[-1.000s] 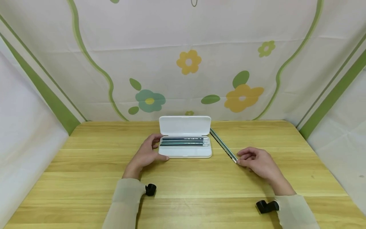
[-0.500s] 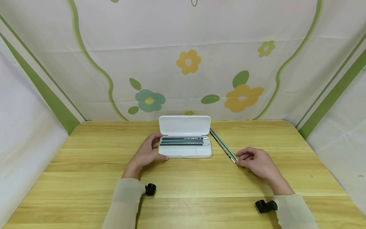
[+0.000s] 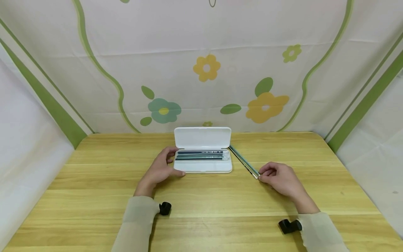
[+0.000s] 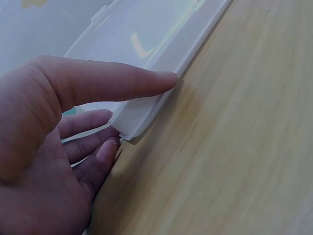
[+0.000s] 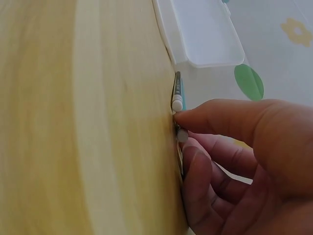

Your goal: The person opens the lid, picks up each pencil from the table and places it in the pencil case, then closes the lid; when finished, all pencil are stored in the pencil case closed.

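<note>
A white pencil case [image 3: 207,168] lies with its lid raised, several dark green pencils [image 3: 201,156] side by side in it. My left hand [image 3: 160,169] holds its left end, the thumb along the front edge and the fingers at the side; the left wrist view shows the thumb [image 4: 122,81] on the rim. Right of the case, two pencils slant over the table. My right hand [image 3: 281,177] pinches the eraser end of the green pencil [image 3: 246,161] between thumb and fingers. The other pencil [image 5: 177,104] lies close beside it, its white eraser near the thumb tip.
The wooden table [image 3: 204,217] reaches back to a white cloth [image 3: 135,66] printed with flowers, which also hangs at both sides. The raised lid [image 3: 203,137] stands close before this cloth. A small black mount [image 3: 289,226] sits on each sleeve.
My right hand has shifted slightly left with the pinched pencil, and a gap shows between the two pencils. My left hand and the case stay in place.
</note>
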{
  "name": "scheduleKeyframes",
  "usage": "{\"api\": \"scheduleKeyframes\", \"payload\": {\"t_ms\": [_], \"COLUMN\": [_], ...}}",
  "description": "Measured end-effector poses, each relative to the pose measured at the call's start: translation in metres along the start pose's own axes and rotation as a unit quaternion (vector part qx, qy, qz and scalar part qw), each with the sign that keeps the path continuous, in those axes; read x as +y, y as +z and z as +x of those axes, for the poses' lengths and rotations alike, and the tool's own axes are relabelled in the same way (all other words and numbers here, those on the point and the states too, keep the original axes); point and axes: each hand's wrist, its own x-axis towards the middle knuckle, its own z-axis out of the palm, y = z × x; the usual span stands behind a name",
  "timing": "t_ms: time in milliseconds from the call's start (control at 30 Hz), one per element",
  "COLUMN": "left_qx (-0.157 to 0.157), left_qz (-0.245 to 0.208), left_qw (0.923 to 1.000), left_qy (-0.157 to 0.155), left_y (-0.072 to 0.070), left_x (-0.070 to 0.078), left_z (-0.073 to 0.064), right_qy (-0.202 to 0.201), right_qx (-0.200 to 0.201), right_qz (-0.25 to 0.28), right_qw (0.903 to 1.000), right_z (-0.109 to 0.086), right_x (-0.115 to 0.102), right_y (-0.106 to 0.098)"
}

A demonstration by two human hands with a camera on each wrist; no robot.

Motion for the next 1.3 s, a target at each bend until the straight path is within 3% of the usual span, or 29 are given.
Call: {"api": "scheduleKeyframes", "payload": {"t_ms": [567, 1067, 1300], "left_qx": [0.001, 0.0, 0.0], "left_qz": [-0.002, 0.003, 0.001], "left_qw": [1.0, 1.0, 1.0], "left_qy": [-0.001, 0.004, 0.001], "left_y": [0.0, 0.0, 0.0], "left_x": [-0.001, -0.002, 0.0], "left_z": [0.001, 0.003, 0.002], "right_qy": [0.01, 0.022, 0.02], "right_qx": [0.0, -0.029, -0.002], "right_qz": [-0.006, 0.117, 0.147], "right_qw": [0.9999, 0.9925, 0.9889], "right_z": [0.0, -0.001, 0.0], "right_x": [-0.001, 0.005, 0.006], "right_y": [-0.003, -0.013, -0.017]}}
